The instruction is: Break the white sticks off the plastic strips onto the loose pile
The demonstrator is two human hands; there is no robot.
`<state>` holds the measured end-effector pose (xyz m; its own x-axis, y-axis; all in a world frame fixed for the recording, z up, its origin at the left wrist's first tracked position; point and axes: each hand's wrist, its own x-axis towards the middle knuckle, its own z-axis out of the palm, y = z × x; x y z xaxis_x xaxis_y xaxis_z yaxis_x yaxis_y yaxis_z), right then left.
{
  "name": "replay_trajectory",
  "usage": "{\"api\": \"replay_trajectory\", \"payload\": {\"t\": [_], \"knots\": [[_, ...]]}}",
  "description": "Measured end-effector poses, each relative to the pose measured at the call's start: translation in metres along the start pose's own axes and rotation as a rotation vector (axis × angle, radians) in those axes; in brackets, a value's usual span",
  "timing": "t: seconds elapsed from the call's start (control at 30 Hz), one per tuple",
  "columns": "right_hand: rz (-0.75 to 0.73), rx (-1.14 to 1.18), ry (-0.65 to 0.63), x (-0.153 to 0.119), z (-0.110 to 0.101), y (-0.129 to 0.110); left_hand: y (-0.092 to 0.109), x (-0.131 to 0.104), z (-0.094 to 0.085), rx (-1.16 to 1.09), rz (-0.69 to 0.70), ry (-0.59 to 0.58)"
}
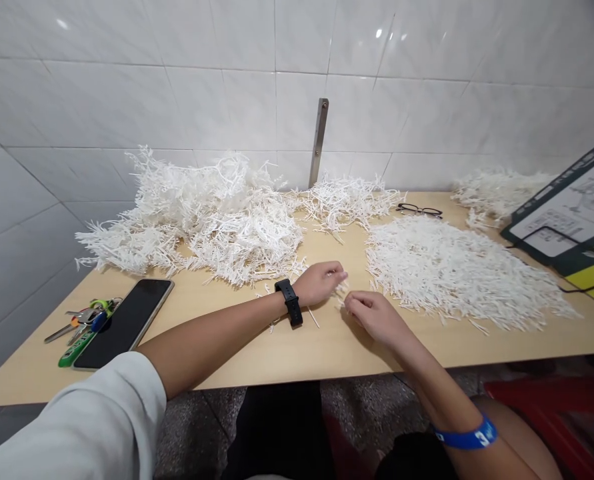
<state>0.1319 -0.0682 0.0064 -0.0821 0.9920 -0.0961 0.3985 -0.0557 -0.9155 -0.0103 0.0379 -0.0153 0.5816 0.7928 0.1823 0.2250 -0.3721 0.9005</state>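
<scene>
My left hand (319,283), with a black watch (289,303) at its wrist, is closed in a pinch on a small white plastic piece (343,288). Close to its right, my right hand (374,315) has its thumb and fingertips pressed together at the lower end of that piece. Loose white bits lie under and beside the left wrist. A tall tangled heap of white branching pieces (217,213) stands behind and left of my hands. On the right spreads a flat pile of short white pieces (461,270).
A phone (127,323) and keys (79,323) lie at the left. Black glasses (419,211) sit behind the flat pile. A smaller heap (347,200) is near the tiled wall, another at back right beside a printed box (571,220). A metal bar (319,142) stands at the wall.
</scene>
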Motion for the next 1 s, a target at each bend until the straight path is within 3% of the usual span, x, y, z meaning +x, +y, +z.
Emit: {"api": "replay_trajectory", "payload": {"t": [0.1, 0.13, 0.23, 0.3, 0.33, 0.47, 0.6, 0.67, 0.77, 0.9, 1.0], "knots": [[-0.047, -0.191, -0.045, -0.015, -0.015, 0.002, -0.002, 0.005, -0.004, -0.020, -0.052, 0.115], [-0.074, -0.294, 0.020, -0.016, -0.023, 0.004, -0.003, 0.005, -0.004, -0.022, -0.051, 0.105], [-0.180, -0.630, 0.384, -0.011, -0.047, 0.010, -0.002, 0.003, -0.003, -0.053, -0.058, 0.038], [-0.204, -0.686, 0.539, -0.003, -0.051, 0.012, -0.001, 0.001, 0.000, -0.124, -0.099, 0.041], [-0.185, -0.637, 0.530, 0.000, -0.048, 0.011, -0.001, -0.001, 0.002, -0.166, -0.110, 0.049], [-0.085, -0.321, 0.271, 0.015, -0.015, 0.005, -0.002, -0.003, 0.005, -0.235, -0.038, 0.042], [-0.161, -0.186, 0.220, 0.033, 0.009, 0.003, -0.003, -0.003, 0.004, -0.367, -0.020, 0.024], [-0.192, -0.096, 0.187, 0.040, 0.011, 0.004, -0.002, -0.003, 0.004, -0.420, -0.049, 0.027], [-0.157, -0.102, 0.176, 0.036, 0.012, 0.007, 0.000, -0.004, 0.003, -0.298, -0.025, 0.067], [-0.072, -0.191, 0.150, 0.005, 0.014, 0.008, -0.002, 0.003, -0.001, -0.119, -0.035, 0.172], [-0.102, -0.273, 0.057, -0.013, -0.001, 0.009, -0.006, 0.010, -0.005, -0.100, -0.090, 0.298]]}}
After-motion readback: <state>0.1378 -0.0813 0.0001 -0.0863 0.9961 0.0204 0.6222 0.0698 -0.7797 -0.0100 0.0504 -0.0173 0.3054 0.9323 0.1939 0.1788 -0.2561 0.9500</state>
